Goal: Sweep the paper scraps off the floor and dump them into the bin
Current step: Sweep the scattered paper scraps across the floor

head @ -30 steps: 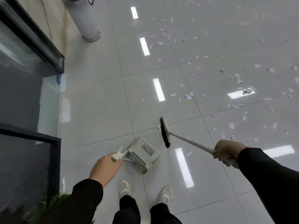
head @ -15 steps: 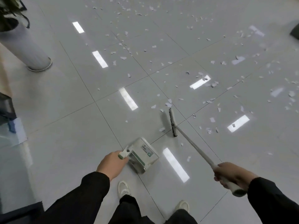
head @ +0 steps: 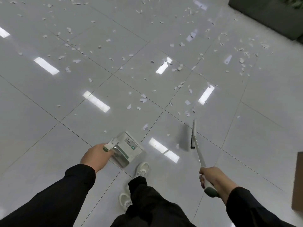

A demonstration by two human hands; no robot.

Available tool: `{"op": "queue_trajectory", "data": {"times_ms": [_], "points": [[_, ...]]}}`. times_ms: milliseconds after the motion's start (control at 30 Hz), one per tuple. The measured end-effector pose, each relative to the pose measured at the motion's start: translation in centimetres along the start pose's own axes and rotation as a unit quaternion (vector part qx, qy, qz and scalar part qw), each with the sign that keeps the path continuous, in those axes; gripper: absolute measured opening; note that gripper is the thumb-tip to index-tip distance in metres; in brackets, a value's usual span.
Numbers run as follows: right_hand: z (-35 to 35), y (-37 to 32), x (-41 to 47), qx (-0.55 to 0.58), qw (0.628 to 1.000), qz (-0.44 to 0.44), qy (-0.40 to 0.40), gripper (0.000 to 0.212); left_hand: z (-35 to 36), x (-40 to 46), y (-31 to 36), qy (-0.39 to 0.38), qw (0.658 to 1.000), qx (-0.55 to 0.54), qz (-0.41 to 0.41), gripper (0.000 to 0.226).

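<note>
Several white paper scraps (head: 143,100) lie scattered over the glossy grey tile floor, thickest ahead and to the right. My left hand (head: 95,155) grips the handle of a white-and-green dustpan (head: 127,149), which hangs just in front of my feet. My right hand (head: 213,178) grips the green-tipped end of a white broom handle. The broom head (head: 193,135) with its dark bristles sits low over the floor to the right of the dustpan, with a few scraps just beyond it. No bin is in view.
A dark planter or low wall (head: 270,15) fills the top right corner. A brown board-like edge (head: 297,181) shows at the right border. My white shoes (head: 142,168) and dark trousers are below the dustpan. Ceiling lights reflect on the tiles.
The view has swung to the right: the glass wall and white column on the left are gone. The broom head has shifted right, away from the dustpan. Both hands keep their grips.
</note>
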State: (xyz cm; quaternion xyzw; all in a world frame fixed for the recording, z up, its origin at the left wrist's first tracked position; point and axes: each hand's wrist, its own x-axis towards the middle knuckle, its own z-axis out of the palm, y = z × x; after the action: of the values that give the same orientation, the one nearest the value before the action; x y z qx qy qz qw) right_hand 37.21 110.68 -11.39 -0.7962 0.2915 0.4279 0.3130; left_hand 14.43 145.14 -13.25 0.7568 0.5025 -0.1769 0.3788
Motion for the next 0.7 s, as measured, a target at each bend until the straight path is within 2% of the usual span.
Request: {"op": "queue_trajectory", "data": {"times_ms": [133, 233, 400, 600, 700], "points": [[1.6, -1.3, 1.6, 0.034, 0.999, 0.024, -0.002, 0.004, -1.5, 1.1, 0.7, -0.003, 1.0, 0.013, 0.008, 0.031], [5.6, -3.0, 2.3, 0.087, 0.994, 0.058, -0.042, 0.005, -2.4, 1.8, 0.3, -0.014, 0.999, 0.03, 0.005, 0.027], [17.6, -9.6, 1.1, 0.11, 0.979, 0.057, -0.161, 0.008, -5.8, 5.4, 0.9, -0.014, 0.999, 0.035, 0.0, 0.023], [25.6, -18.4, -1.2, 0.159, 0.959, 0.052, -0.228, 0.006, -8.9, 8.8, -0.2, -0.019, 1.0, 0.001, -0.011, 0.02], [28.0, -22.2, -1.1, 0.183, 0.953, 0.059, -0.234, 0.005, -11.0, 11.0, -0.9, -0.035, 0.999, -0.004, -0.004, 0.022]]}}
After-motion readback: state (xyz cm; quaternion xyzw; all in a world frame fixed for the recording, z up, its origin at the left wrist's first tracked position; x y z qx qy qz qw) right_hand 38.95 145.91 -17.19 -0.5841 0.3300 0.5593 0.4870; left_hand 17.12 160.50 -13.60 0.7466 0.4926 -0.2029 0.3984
